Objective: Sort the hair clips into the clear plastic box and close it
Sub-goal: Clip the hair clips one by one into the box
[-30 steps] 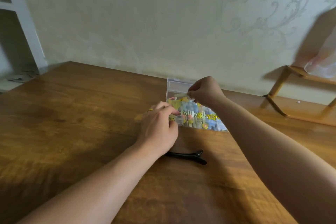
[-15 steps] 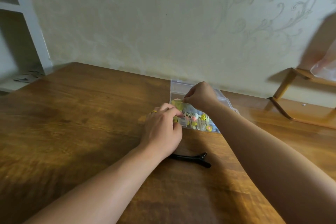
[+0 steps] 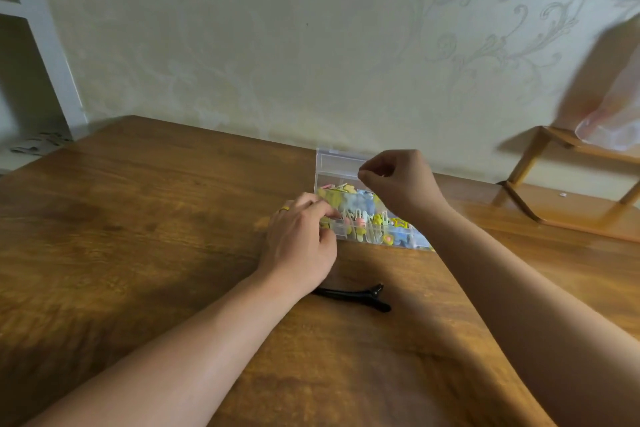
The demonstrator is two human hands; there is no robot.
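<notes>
The clear plastic box (image 3: 372,236) stands open on the wooden table (image 3: 138,218), packed with several yellow, blue and pink hair clips (image 3: 349,201). Its clear lid (image 3: 337,161) is tipped back toward the wall. My left hand (image 3: 301,243) grips the box's front left corner, fingers curled over the rim, a yellow ring on one finger. Over the back half of the box hovers my right hand (image 3: 398,184), fingertips pinched together with nothing visible between them. A long black hair clip (image 3: 356,296) lies on the table in front of the box, partly under my left wrist.
A patterned wall runs right behind the box. A low wooden rack (image 3: 568,204) with a plastic bag (image 3: 613,128) on it stands at the right. A white shelf unit (image 3: 41,55) is at the far left.
My right hand dipped into the box, then lifted up and back with its fingers pinched. The pale clip seen at its fingertips earlier is no longer visible. My left hand stayed on the box corner.
</notes>
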